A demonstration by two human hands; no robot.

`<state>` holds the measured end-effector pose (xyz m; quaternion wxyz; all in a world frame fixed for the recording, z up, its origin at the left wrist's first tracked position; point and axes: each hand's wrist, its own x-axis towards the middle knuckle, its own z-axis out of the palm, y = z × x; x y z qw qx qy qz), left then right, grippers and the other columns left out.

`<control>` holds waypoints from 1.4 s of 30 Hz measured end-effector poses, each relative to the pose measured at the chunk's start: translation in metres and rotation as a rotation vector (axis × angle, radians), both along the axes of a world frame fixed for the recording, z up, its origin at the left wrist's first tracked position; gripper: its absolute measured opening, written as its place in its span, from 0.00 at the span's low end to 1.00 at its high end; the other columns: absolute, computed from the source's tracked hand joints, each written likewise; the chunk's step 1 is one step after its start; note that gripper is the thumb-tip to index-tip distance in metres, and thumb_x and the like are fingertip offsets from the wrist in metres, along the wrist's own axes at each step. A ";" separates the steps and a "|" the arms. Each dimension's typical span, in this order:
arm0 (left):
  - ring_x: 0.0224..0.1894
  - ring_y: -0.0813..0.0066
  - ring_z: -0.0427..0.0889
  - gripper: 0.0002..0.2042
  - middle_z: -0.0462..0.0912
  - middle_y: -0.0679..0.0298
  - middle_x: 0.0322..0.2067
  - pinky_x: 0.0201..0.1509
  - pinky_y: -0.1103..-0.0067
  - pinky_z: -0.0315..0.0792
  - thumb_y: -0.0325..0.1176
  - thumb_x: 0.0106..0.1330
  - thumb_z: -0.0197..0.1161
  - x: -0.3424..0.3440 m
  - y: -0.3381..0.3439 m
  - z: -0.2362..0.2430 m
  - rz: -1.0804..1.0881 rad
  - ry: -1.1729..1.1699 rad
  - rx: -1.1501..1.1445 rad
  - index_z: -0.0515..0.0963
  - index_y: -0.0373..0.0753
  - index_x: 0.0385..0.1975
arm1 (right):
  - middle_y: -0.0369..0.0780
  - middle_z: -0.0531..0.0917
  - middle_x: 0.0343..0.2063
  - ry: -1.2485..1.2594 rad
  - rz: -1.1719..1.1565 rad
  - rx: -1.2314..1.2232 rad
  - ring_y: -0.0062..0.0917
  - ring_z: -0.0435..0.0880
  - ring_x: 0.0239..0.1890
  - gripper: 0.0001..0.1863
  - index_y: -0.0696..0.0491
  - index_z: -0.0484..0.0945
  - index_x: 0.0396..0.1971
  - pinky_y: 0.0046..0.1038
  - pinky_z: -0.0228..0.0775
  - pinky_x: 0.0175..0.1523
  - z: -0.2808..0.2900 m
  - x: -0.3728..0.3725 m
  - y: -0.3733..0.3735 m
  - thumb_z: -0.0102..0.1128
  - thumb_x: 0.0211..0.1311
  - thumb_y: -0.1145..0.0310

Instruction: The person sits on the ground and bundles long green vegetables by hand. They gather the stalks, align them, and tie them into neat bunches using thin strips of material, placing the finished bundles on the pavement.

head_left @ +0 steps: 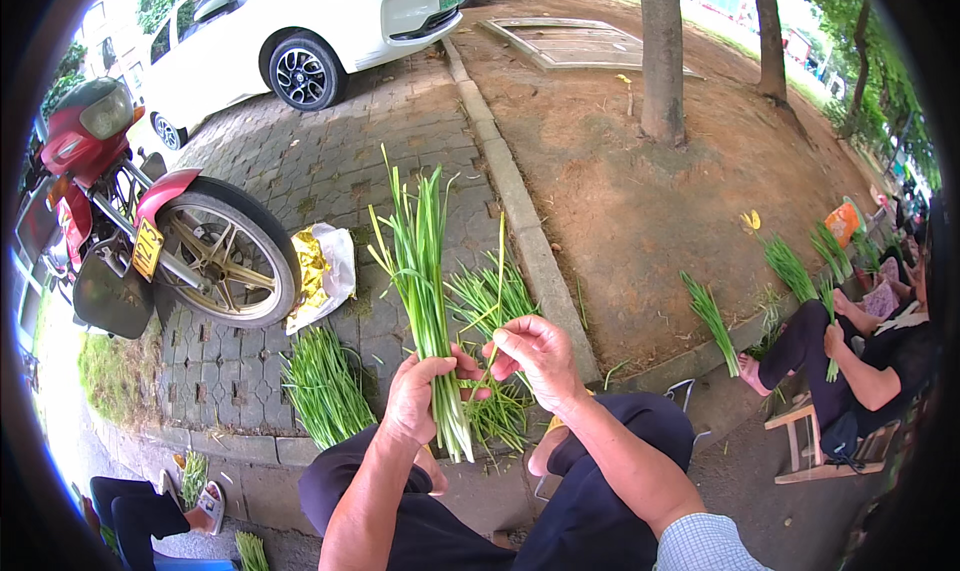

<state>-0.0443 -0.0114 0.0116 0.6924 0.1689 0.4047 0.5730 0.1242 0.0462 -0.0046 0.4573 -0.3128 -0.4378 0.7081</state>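
My left hand (412, 399) is wrapped around an upright bunch of garlic chives (422, 281), its pale stem ends showing below the fist. Close beside it, my right hand (540, 359) pinches a thin yellowish-green chive blade (500, 271) between thumb and fingers. Beyond my hands, a heap of loose chives (478, 296) lies on the paving, partly hidden by the bunch. A thicker pile of chives (325, 386) lies left of my left hand. Scattered trimmings (500, 423) show on the ground below my hands.
A red motorcycle (215, 246) stands at the left, near a crumpled white-and-gold bag (322, 271). Behind is a white car (230, 51). A stone curb (520, 211) borders bare soil with a tree trunk (661, 61). People sit at right and lower left beside more chive bunches (712, 319).
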 end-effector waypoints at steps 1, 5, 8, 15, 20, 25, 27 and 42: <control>0.37 0.58 0.81 0.09 0.78 0.53 0.32 0.40 0.59 0.78 0.25 0.59 0.51 -0.002 0.000 0.001 0.003 -0.008 0.009 0.71 0.33 0.39 | 0.44 0.83 0.28 0.018 -0.001 -0.018 0.20 0.81 0.21 0.08 0.59 0.74 0.36 0.21 0.76 0.27 0.001 0.000 0.000 0.57 0.63 0.70; 0.33 0.57 0.81 0.09 0.78 0.52 0.30 0.40 0.61 0.79 0.24 0.59 0.50 -0.010 0.002 0.002 0.011 -0.027 0.037 0.70 0.33 0.39 | 0.41 0.83 0.26 0.064 -0.003 -0.058 0.18 0.80 0.20 0.09 0.57 0.75 0.34 0.19 0.75 0.25 0.003 0.002 0.000 0.60 0.62 0.67; 0.31 0.55 0.81 0.09 0.78 0.52 0.28 0.40 0.62 0.79 0.24 0.58 0.50 -0.011 0.003 0.007 0.036 -0.030 0.054 0.70 0.32 0.38 | 0.43 0.83 0.26 0.062 -0.016 -0.085 0.19 0.80 0.19 0.09 0.57 0.74 0.35 0.20 0.75 0.25 0.001 0.004 0.003 0.59 0.62 0.68; 0.31 0.55 0.81 0.08 0.78 0.51 0.28 0.38 0.62 0.80 0.24 0.58 0.50 -0.022 0.001 0.016 0.095 0.027 0.047 0.70 0.32 0.37 | 0.40 0.83 0.25 0.006 -0.053 -0.106 0.16 0.79 0.19 0.09 0.57 0.75 0.32 0.17 0.73 0.22 -0.005 0.009 0.011 0.61 0.61 0.67; 0.31 0.56 0.81 0.09 0.78 0.53 0.27 0.36 0.63 0.79 0.28 0.57 0.50 -0.032 -0.002 0.018 0.120 0.128 0.041 0.71 0.34 0.37 | 0.39 0.82 0.23 -0.145 -0.091 -0.121 0.16 0.78 0.18 0.08 0.58 0.75 0.32 0.17 0.72 0.21 -0.014 0.010 0.015 0.61 0.60 0.69; 0.27 0.59 0.81 0.09 0.79 0.53 0.27 0.27 0.69 0.78 0.27 0.57 0.51 -0.039 -0.004 0.020 0.127 0.113 0.040 0.70 0.34 0.37 | 0.37 0.81 0.22 -0.477 -0.041 -0.021 0.16 0.79 0.19 0.06 0.59 0.77 0.32 0.18 0.72 0.22 -0.042 0.001 0.013 0.61 0.58 0.72; 0.25 0.60 0.81 0.09 0.79 0.54 0.26 0.24 0.70 0.77 0.25 0.57 0.51 -0.040 -0.004 0.021 0.123 0.107 0.039 0.70 0.33 0.38 | 0.36 0.80 0.19 -0.666 -0.077 0.148 0.16 0.79 0.18 0.07 0.59 0.78 0.30 0.19 0.70 0.22 -0.067 -0.006 0.011 0.62 0.55 0.72; 0.20 0.64 0.78 0.12 0.79 0.56 0.26 0.21 0.73 0.72 0.28 0.56 0.51 -0.039 -0.008 0.017 -0.016 -0.028 0.053 0.70 0.33 0.39 | 0.43 0.84 0.24 -1.135 -0.013 0.414 0.33 0.84 0.28 0.09 0.53 0.83 0.30 0.30 0.75 0.35 -0.146 -0.031 0.004 0.58 0.52 0.66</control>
